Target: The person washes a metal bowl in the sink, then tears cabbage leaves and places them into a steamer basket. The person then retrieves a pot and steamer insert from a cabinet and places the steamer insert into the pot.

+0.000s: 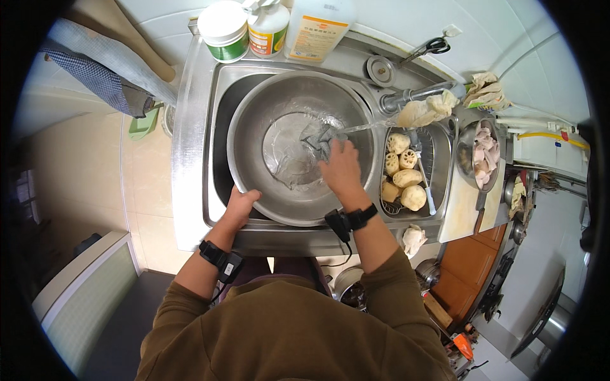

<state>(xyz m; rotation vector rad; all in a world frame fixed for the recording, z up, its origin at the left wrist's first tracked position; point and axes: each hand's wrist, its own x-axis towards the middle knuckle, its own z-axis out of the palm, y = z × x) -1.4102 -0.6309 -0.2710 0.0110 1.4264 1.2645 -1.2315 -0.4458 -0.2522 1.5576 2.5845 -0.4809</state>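
A large stainless steel basin (248,143) sits in the left bowl of a steel sink (190,190). My left hand (240,205) grips its near left rim, thumb over the edge. Inside the basin, my right hand (344,167) holds a grey patterned cloth (320,138) against the right part of the bottom. Water runs from the faucet (398,101), whose end is hidden by a pale cloth (429,110), and lands at the grey cloth. A shallow layer of water covers part of the basin floor.
Peeled lotus root pieces (407,178) and a blue-handled peeler (431,202) lie in a wire basket in the right bowl. Beyond stand a steel bowl of raw meat (485,152), a knife (480,209) and a cutting board (460,214). Bottles (317,35) and scissors (436,46) line the back.
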